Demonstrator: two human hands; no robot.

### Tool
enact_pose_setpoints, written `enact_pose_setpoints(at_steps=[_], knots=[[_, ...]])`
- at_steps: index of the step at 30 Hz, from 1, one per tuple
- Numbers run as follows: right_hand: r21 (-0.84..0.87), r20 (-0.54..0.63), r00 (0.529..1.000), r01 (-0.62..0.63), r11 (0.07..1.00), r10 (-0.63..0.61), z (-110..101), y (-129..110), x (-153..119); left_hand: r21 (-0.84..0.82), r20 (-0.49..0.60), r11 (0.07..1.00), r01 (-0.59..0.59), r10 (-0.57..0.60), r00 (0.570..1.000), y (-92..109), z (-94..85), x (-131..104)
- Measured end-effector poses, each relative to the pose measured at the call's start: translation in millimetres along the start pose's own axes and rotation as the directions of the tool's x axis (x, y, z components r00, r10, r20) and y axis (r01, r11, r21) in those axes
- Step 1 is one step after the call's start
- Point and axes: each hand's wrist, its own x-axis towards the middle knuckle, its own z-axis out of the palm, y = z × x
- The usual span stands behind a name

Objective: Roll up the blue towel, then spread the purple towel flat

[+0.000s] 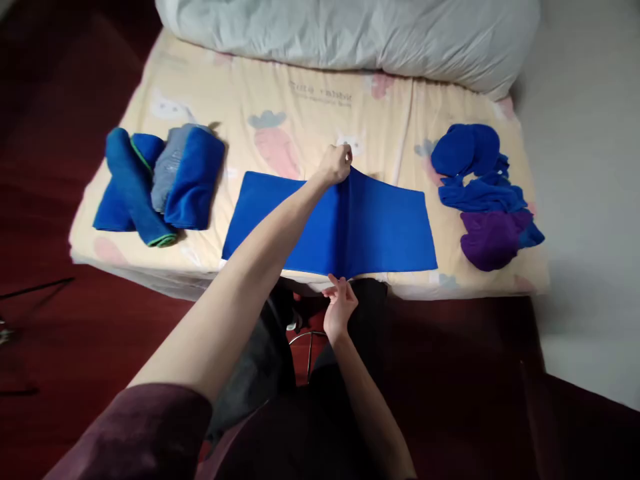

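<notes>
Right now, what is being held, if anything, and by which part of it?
The spread blue cloth, at mid-width: the left hand pinches its far edge; the right hand is at its near edge, though its pinch cannot be told for sure.

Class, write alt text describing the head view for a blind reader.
The left hand pinches the far edge of a blue cloth, the right hand at its near edge, on a carrot-print bedsheet; bundled cloths lie left, a blue-and-purple pile right.
</notes>
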Motion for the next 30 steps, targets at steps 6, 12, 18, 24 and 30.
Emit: enact_pose_setpoints(at_steps=[6, 12, 18, 24, 30], knots=[[-0.356, 0.094, 0.926, 0.374, 0.857, -0.365, -18, -29, -14, -0.067, -0.022, 0.998, -0.017, 0.015, 1.000, 48, -59.6, -29], [-0.482, 0.171, 0.717, 0.659, 0.577, -0.676, -39, -120, -16, -0.259, -0.095, 0.966, -0.024, -0.001, 0.995, 93, -133.7, -63], [-0.419, 0.205, 0.495, 0.824, 0.382, -0.844, -13, -260, -6, -0.398, -0.204, 0.909, -0.120, 0.040, 0.978, 134, -222.6, -107], [-0.211, 0.347, 0.377, 0.924, 0.320, -0.859, 36, -362, -15, -0.507, -0.335, 0.807, -0.304, 0.141, 0.932, 154, -286.7, -146], [-0.198, 0.398, 0.394, 0.919, 0.342, -0.828, 59, -403, -45, -0.274, -0.515, 0.883, -0.382, 0.201, 0.833, 165, -318.1, -190]])
